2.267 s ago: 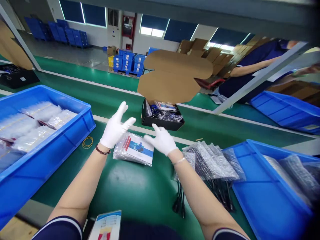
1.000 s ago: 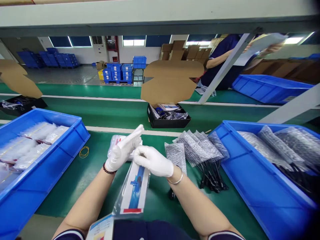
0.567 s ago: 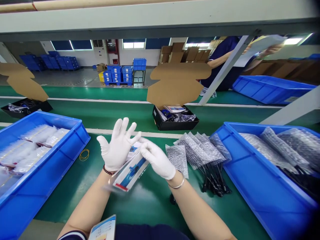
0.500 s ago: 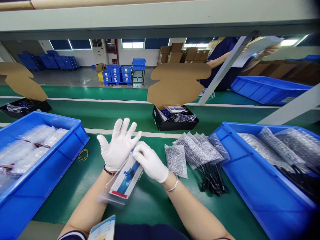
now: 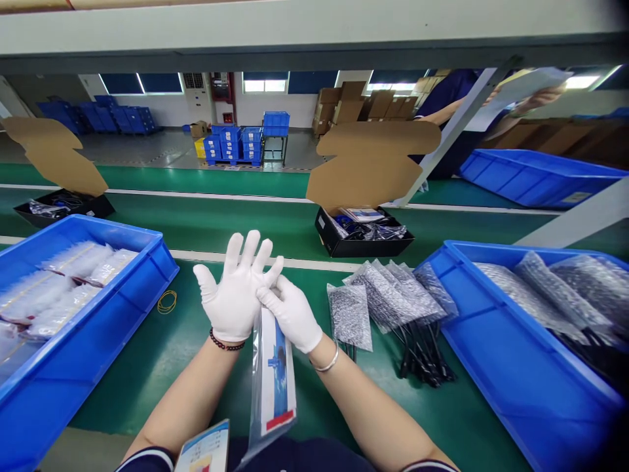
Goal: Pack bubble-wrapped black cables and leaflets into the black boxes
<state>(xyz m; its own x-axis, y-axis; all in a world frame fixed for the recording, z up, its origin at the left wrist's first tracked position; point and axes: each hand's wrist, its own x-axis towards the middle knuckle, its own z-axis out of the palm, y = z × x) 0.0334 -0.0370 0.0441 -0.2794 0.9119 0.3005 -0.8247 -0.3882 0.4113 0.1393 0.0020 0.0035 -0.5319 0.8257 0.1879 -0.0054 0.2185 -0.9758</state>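
Observation:
My right hand [image 5: 292,313], in a white glove, pinches the top end of a clear plastic bag [image 5: 255,400]. Inside the bag shows a printed leaflet [image 5: 279,373] with a blue picture and a red strip; it hangs down toward my body. My left hand [image 5: 236,288], also gloved, is spread with its palm up, right beside the right hand and touching its fingertips. Nothing lies on the left palm. To the right of my hands rest several bubble-wrap pouches [image 5: 393,295] with black cable ends [image 5: 425,357] sticking out.
A blue bin [image 5: 122,321] with white bagged bundles stands left; another blue bin [image 5: 491,341] with bubble-wrapped items stands right. Open black boxes [image 5: 366,246] with cardboard lids sit on the green belt [image 5: 236,216]. A yellow band [image 5: 167,301] lies left. A co-worker [image 5: 452,131] holds papers behind a slanted post.
The bag with the leaflet has swung from slanting left to hanging nearly straight down. My right hand has turned with it, while the left stays spread. The view has shifted slightly.

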